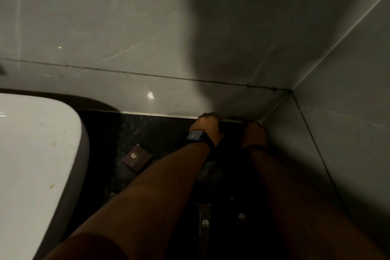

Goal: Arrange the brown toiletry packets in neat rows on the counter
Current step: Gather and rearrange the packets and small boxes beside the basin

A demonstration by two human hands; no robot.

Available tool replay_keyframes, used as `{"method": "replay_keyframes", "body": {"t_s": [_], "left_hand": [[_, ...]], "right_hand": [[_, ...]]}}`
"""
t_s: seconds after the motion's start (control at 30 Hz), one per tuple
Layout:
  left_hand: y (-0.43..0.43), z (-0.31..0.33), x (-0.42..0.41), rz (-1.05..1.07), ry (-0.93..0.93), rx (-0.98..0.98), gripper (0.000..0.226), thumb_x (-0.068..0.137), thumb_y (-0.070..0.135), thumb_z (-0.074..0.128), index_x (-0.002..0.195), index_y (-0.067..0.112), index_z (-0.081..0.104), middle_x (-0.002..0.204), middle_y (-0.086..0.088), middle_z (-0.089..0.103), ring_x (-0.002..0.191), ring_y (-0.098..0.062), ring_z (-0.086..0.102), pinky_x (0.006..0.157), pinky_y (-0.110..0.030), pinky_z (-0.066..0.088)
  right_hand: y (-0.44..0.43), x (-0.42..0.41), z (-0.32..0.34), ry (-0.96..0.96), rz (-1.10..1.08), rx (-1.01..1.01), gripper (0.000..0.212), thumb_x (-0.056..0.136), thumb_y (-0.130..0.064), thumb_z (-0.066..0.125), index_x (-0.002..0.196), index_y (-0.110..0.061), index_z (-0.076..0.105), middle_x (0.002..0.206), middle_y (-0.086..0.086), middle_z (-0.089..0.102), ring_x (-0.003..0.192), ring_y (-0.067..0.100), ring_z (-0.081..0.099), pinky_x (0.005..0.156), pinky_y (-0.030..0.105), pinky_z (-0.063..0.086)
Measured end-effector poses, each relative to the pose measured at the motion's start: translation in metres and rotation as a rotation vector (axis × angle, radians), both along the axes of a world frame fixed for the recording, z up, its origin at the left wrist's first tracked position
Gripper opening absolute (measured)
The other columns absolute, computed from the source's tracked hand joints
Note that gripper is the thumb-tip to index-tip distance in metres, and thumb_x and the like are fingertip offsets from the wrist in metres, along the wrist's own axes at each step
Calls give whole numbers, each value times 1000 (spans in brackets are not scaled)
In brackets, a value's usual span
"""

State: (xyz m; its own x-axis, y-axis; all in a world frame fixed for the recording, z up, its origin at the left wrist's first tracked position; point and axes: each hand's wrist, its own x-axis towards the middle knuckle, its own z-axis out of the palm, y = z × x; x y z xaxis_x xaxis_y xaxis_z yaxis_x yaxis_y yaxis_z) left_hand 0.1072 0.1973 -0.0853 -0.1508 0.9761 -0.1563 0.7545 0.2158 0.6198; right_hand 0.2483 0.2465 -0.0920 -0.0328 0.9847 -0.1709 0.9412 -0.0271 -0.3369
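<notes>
Both arms reach to the back of the dark counter (135,126) in the corner by the grey wall: the left hand (207,125), a watch (195,134) on its wrist, is curled, the right hand (254,133) lies beside it, and it is too dark to tell what either holds. 1 brown packet (137,158) lies askew near the white sink (40,154), apart from the hands. 2 more packets (205,220) lie side by side between the forearms, nearer the camera.
</notes>
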Motion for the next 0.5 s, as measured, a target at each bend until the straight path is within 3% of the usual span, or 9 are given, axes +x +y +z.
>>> {"method": "replay_keyframes", "body": {"t_s": [0.27,0.37,0.43,0.5], "left_hand": [[-39,12,4,15,11,-72,29,78,38,62,102,22,66,103,-10,67,91,-32,63,74,-37,51],[-57,22,6,13,27,-74,27,80,37,61,100,21,66,102,-11,68,90,-33,63,74,-37,51],[-68,29,7,16,43,-73,27,80,34,62,103,22,67,104,-12,67,91,-33,63,74,-38,51],[-76,34,8,26,56,-61,28,79,33,63,104,21,67,104,-12,67,91,-33,64,74,-38,52]], "right_hand": [[-40,5,9,128,37,69,30,87,-19,63,114,-4,64,120,20,64,110,35,60,92,36,47],[-47,9,20,369,-121,44,28,84,-11,69,109,1,66,113,21,68,104,35,64,85,31,47],[-51,10,29,587,-247,-20,28,82,-1,68,109,6,63,103,25,69,89,33,67,78,29,50],[-56,11,34,769,-348,-95,28,81,8,64,109,9,61,77,18,66,55,21,65,52,17,54]]}}
